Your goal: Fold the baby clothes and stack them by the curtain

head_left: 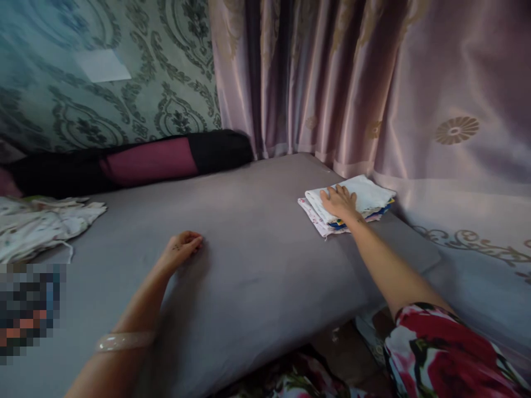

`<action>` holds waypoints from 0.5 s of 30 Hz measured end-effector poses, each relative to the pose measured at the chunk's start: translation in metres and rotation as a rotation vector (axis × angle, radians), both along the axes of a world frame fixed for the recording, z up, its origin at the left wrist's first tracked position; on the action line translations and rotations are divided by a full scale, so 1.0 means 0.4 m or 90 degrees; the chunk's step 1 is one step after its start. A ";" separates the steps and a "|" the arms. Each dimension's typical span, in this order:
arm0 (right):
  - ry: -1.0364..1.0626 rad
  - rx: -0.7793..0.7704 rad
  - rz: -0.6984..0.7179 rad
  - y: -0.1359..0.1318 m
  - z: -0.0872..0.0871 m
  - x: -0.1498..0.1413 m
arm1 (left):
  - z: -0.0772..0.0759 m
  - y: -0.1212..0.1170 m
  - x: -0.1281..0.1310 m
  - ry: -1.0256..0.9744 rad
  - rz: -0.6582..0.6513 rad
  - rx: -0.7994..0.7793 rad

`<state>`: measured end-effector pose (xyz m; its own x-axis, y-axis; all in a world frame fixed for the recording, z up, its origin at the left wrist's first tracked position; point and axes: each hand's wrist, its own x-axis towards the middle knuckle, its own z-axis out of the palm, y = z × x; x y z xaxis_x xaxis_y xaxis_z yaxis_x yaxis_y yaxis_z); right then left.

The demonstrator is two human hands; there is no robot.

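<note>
From the head view, the right hand presses on a stack of folded cloths (white uppermost, a floral print at the bottom), its fingers spread and released. The stack lies on the grey bed, beside the curtain. The left hand, fingers curled inward, is well apart from it, nearer the crumpled pale cloth.
</note>
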<state>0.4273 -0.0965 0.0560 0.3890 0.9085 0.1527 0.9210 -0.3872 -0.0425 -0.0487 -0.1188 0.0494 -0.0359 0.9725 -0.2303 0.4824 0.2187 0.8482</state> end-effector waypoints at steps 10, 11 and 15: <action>0.033 -0.019 0.042 0.000 0.021 -0.049 | -0.035 -0.008 -0.113 0.186 -0.064 0.026; 0.023 -0.012 0.056 0.000 0.021 -0.060 | -0.037 -0.005 -0.115 0.195 -0.072 0.027; -0.049 0.046 0.127 -0.002 0.017 -0.125 | -0.036 0.007 -0.110 0.215 -0.084 0.019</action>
<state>0.3775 -0.0971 0.0628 0.1873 0.9519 0.2426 0.9807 -0.1954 0.0094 -0.0929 -0.1161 0.0349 0.0210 0.9799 -0.1985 0.7585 0.1137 0.6417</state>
